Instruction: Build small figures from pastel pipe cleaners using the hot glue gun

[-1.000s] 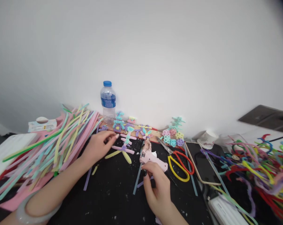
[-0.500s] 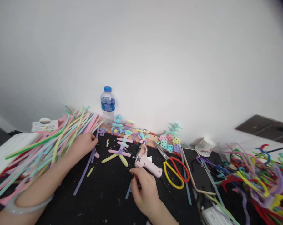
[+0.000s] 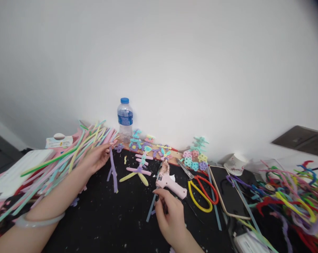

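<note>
My left hand (image 3: 99,157) pinches the top end of a purple pipe cleaner (image 3: 113,172), which hangs down over the black table (image 3: 116,218). My right hand (image 3: 170,214) rests at the front with fingertips curled together; what they hold, if anything, is hidden. A thin bluish strip (image 3: 151,209) and a bit of purple show beside those fingers. Just beyond the right hand lies a pink glue gun (image 3: 170,183) with a stained nozzle. Between my hands is a pink, yellow and aqua pipe-cleaner figure (image 3: 139,170). Scissors (image 3: 201,189) with yellow and red handles lie right of the glue gun.
A pile of pastel pipe cleaners (image 3: 69,154) covers the left side. At the wall stand a water bottle (image 3: 125,119) and several small pipe-cleaner pieces (image 3: 194,161). To the right are a phone (image 3: 229,191), a paper cup (image 3: 235,164) and tangled bright pipe cleaners (image 3: 293,200).
My left hand has drawn up a purple pipe cleaner that was lying on the table. My right hand stays by the glue gun. The whole view has shifted slightly.
</note>
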`<move>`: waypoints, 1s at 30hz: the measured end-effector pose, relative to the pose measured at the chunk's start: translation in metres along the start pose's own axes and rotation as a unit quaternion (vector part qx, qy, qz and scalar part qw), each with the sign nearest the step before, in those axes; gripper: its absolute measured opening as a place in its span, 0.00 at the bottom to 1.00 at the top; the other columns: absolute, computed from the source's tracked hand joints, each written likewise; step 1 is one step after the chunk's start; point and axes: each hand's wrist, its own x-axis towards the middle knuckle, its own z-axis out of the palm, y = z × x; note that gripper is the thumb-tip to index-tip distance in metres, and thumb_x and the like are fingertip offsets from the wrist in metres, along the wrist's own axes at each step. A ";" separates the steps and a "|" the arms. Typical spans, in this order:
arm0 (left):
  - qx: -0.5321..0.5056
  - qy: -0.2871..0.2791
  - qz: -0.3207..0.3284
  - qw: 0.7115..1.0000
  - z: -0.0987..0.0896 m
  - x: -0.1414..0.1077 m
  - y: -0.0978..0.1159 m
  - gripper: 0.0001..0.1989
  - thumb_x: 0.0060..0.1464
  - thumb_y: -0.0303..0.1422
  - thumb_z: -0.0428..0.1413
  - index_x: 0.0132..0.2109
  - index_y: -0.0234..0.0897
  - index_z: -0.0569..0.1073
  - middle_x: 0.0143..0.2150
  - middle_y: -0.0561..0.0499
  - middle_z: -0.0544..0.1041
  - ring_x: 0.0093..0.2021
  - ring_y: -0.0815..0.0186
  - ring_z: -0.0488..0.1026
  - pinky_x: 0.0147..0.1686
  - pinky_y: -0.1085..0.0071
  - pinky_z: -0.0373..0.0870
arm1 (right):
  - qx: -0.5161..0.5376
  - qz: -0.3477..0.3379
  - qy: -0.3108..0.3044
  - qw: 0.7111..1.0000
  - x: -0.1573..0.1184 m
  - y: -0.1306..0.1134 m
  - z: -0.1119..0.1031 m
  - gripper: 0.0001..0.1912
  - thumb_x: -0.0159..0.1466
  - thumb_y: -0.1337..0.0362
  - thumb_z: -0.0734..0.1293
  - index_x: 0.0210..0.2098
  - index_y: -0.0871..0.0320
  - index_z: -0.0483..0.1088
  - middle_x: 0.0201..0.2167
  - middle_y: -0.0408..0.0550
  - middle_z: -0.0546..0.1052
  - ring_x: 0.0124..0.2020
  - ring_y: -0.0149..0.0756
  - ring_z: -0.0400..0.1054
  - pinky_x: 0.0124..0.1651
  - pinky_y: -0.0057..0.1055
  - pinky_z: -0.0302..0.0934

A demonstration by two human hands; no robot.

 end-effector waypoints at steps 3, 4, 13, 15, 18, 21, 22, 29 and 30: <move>-0.063 0.003 -0.034 0.997 0.003 -0.001 0.003 0.08 0.58 0.26 0.46 0.32 0.34 0.69 0.23 0.56 0.71 0.23 0.73 0.68 0.25 0.77 0.68 | 0.012 0.010 -0.006 1.000 0.000 0.000 0.003 0.12 0.61 0.71 0.57 0.40 0.59 0.68 0.23 0.44 0.72 0.21 0.32 0.67 0.24 0.25 0.61; -0.078 0.000 -0.043 0.996 0.006 -0.003 0.003 0.09 0.58 0.26 0.46 0.32 0.34 0.69 0.22 0.56 0.71 0.23 0.73 0.69 0.25 0.77 0.69 | 0.017 0.015 -0.008 1.000 0.000 0.000 0.004 0.11 0.61 0.71 0.57 0.40 0.59 0.68 0.23 0.43 0.72 0.20 0.31 0.67 0.24 0.25 0.61; -0.223 -0.175 -0.161 0.946 0.069 -0.061 0.002 0.06 0.55 0.34 0.56 0.35 0.37 0.69 0.29 0.51 0.78 0.25 0.71 0.77 0.20 0.83 0.70 | 0.056 0.035 -0.053 0.996 0.000 -0.003 -0.001 0.09 0.59 0.57 0.65 0.29 0.56 0.64 0.20 0.39 0.68 0.19 0.29 0.61 0.22 0.23 0.57; -0.181 -0.244 -0.158 0.939 0.080 -0.075 -0.002 0.11 0.53 0.40 0.58 0.35 0.36 0.68 0.31 0.49 0.79 0.26 0.68 0.78 0.21 0.81 0.71 | 0.053 0.011 -0.035 0.998 -0.001 -0.005 -0.002 0.12 0.61 0.56 0.62 0.25 0.56 0.62 0.17 0.38 0.66 0.17 0.27 0.59 0.21 0.23 0.55; -0.116 -0.320 -0.142 0.929 0.089 -0.087 -0.007 0.15 0.52 0.43 0.57 0.31 0.34 0.68 0.29 0.48 0.79 0.25 0.67 0.78 0.21 0.80 0.70 | 0.047 0.007 -0.027 0.999 -0.001 -0.005 -0.001 0.12 0.62 0.60 0.62 0.23 0.56 0.61 0.16 0.37 0.64 0.15 0.26 0.57 0.19 0.22 0.53; -0.067 -0.366 -0.114 0.921 0.091 -0.092 -0.012 0.14 0.52 0.42 0.57 0.30 0.34 0.69 0.26 0.49 0.78 0.25 0.67 0.78 0.23 0.77 0.71 | 0.046 0.021 -0.045 0.998 0.001 -0.005 0.001 0.09 0.61 0.63 0.62 0.25 0.54 0.61 0.17 0.37 0.65 0.16 0.27 0.58 0.19 0.23 0.53; -0.063 -0.369 -0.105 0.921 0.091 -0.092 -0.013 0.13 0.52 0.41 0.57 0.30 0.34 0.70 0.24 0.50 0.78 0.24 0.67 0.77 0.24 0.77 0.71 | 0.041 0.025 -0.047 0.998 0.001 -0.005 0.001 0.08 0.61 0.64 0.61 0.25 0.54 0.61 0.17 0.38 0.65 0.16 0.27 0.59 0.19 0.24 0.54; -0.128 -0.211 -0.024 0.969 0.089 -0.084 -0.017 0.13 0.55 0.40 0.55 0.30 0.34 0.70 0.24 0.53 0.75 0.18 0.74 0.69 0.20 0.78 0.66 | 0.010 0.008 -0.063 0.998 0.002 -0.003 0.003 0.10 0.62 0.68 0.59 0.23 0.57 0.61 0.17 0.38 0.63 0.17 0.27 0.58 0.22 0.23 0.53; -0.136 -0.191 -0.019 0.972 0.089 -0.083 -0.017 0.13 0.55 0.40 0.55 0.30 0.34 0.70 0.24 0.53 0.75 0.18 0.74 0.68 0.20 0.78 0.66 | 0.014 0.013 -0.072 0.997 0.002 -0.003 0.003 0.10 0.62 0.67 0.60 0.23 0.57 0.62 0.17 0.38 0.63 0.17 0.26 0.58 0.22 0.23 0.52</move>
